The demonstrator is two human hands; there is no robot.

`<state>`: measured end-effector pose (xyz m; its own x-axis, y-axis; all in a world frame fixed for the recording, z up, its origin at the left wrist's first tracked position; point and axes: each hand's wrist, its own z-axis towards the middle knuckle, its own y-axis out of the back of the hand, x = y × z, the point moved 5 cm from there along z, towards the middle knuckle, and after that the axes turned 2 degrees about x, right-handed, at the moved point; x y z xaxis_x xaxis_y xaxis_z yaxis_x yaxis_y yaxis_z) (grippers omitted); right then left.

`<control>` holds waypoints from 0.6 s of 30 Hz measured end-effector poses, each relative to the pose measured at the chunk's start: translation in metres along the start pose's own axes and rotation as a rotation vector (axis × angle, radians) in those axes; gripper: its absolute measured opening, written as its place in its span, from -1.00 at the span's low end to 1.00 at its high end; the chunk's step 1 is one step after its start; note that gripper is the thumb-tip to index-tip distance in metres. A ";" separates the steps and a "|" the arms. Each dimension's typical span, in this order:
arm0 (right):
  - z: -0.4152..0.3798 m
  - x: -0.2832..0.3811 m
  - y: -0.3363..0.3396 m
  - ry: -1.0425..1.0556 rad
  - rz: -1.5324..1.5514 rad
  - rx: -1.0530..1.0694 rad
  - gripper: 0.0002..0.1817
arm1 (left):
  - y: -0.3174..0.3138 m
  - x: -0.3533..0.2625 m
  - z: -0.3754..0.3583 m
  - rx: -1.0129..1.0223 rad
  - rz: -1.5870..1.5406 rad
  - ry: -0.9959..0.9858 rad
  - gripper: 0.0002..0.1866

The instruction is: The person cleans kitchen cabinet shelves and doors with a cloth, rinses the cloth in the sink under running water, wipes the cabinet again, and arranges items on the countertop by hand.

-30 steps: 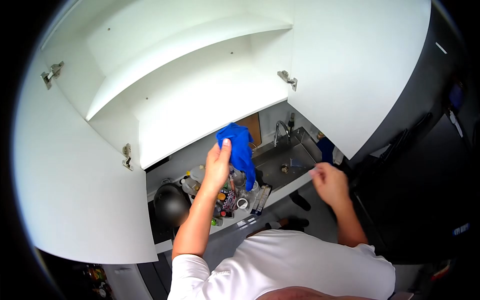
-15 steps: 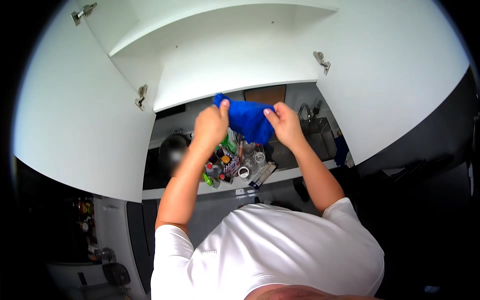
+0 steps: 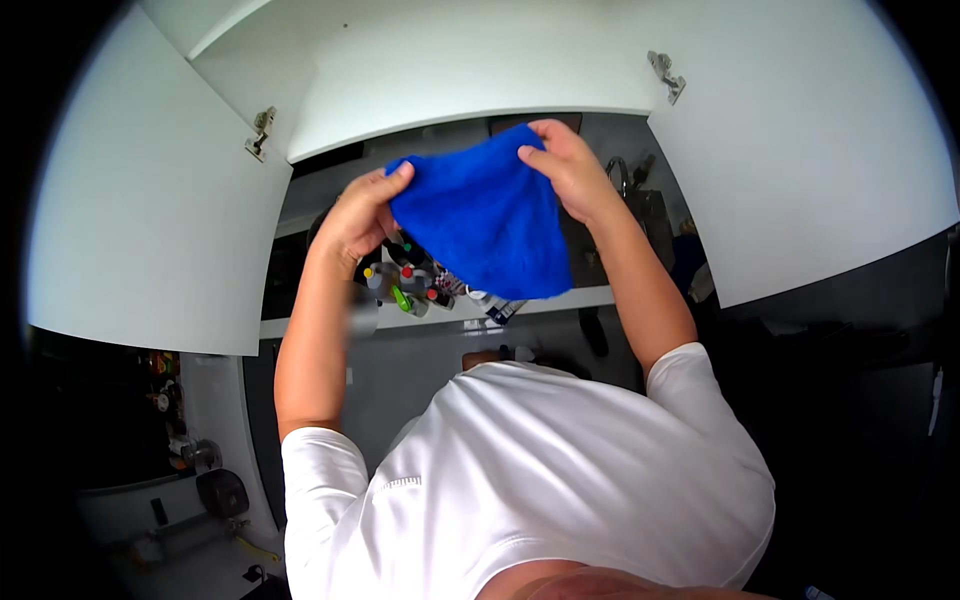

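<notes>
A bright blue cloth [image 3: 485, 220] hangs spread out between my two hands, above the counter. My left hand [image 3: 362, 208] pinches its upper left corner between thumb and fingers. At the upper right corner, my right hand [image 3: 568, 168] grips the cloth the same way. The lower edge of the cloth drops in front of the counter and hides part of what stands there. Just behind it rises the bottom board of an open white wall cupboard [image 3: 470, 75].
White cupboard doors stand open at left [image 3: 150, 210] and right [image 3: 790, 160]. Several bottles [image 3: 405, 280] crowd the counter below my left hand. A sink tap [image 3: 617, 175] is behind my right forearm. Metal hinges [image 3: 262, 133] jut from the door edges.
The cloth was bunched and partly folded; now it is stretched wider and hangs lower. My hands have moved farther apart, and the view has tilted down.
</notes>
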<state>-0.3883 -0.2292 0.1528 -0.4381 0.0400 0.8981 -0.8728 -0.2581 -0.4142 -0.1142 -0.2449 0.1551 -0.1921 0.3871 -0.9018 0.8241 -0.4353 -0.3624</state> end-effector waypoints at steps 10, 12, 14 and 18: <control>-0.005 0.007 0.032 0.034 -0.125 -0.008 -0.48 | 0.049 0.000 0.000 -0.433 0.039 -0.086 -0.23; -0.006 0.007 0.034 0.046 -0.213 0.019 -0.46 | 0.049 -0.007 -0.005 -0.398 0.146 -0.046 -0.21; -0.005 0.001 0.039 0.064 -0.572 0.132 -0.33 | 0.035 -0.016 -0.012 -0.314 0.352 0.003 -0.14; -0.017 0.001 0.011 0.093 -1.346 0.237 -0.40 | 0.019 -0.016 -0.019 -0.214 1.212 -0.080 -0.26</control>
<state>-0.4019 -0.2153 0.1466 0.6907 0.4508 0.5655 -0.5780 -0.1259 0.8063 -0.0850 -0.2440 0.1675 0.7311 -0.2275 -0.6432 0.5620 -0.3336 0.7568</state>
